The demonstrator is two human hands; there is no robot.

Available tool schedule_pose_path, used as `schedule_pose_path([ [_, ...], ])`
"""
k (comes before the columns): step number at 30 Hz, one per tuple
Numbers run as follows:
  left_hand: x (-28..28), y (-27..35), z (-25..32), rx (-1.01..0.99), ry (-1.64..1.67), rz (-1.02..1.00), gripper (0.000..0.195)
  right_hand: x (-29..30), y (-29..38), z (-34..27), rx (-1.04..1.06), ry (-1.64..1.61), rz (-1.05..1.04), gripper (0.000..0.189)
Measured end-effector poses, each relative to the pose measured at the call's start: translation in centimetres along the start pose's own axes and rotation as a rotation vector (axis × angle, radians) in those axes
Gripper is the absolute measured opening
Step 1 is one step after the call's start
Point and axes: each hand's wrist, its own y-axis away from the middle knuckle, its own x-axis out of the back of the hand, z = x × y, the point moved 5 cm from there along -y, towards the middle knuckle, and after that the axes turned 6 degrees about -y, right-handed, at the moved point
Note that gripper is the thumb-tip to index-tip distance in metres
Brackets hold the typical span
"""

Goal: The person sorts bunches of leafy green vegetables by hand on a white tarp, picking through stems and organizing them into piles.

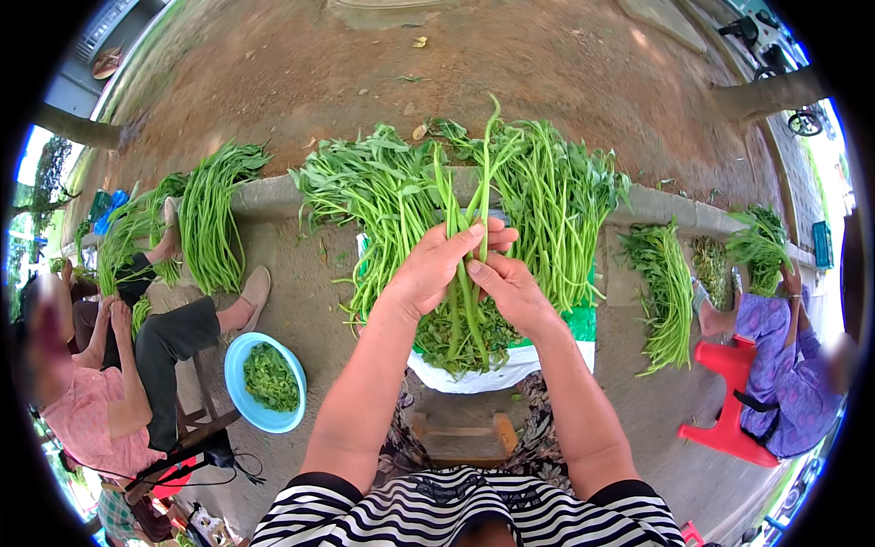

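My left hand (437, 263) grips a few long green stems, which look like water spinach (485, 178), in front of my chest. Close beside it, my right hand (509, 277) pinches one of these stems between thumb and fingers. The stems' lower ends hang over loose torn leaves (437, 335). Under those leaves lies a white and green plastic sack (465, 384). Beyond my hands, one large heap of leafy stems (383, 191) lies on the left and another heap (547, 212) on the right, both resting across a low concrete curb.
A blue basin (232, 383) of leaves stands at left, near a seated person (96, 410) handling stems. Another person (786, 383) sits on a red plastic stool (724, 403) at right. More greens (212, 219) lean on the curb (273, 195), with bare soil beyond.
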Motion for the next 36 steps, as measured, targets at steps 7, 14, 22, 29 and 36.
schedule_pose_path([
  [7,1.5,0.1,-0.1,0.029,-0.245,0.11,0.032,1.5,0.4,-1.6,0.134,-0.228,0.116,0.029],
  [14,2.3,0.1,0.6,0.038,-0.336,0.159,0.027,3.9,0.9,-1.7,0.057,-0.407,0.207,0.023],
  [22,1.9,0.1,0.5,0.023,-0.263,0.218,0.024,3.4,0.9,-1.4,-0.001,-0.53,0.155,0.018],
  [29,1.6,0.2,0.2,0.043,-0.276,0.194,0.027,3.0,1.4,-2.5,0.03,-0.184,0.07,0.018],
  [36,0.4,0.6,-0.1,0.049,-0.38,0.065,0.04,2.4,1.1,-2.6,0.143,-0.148,0.151,0.018],
])
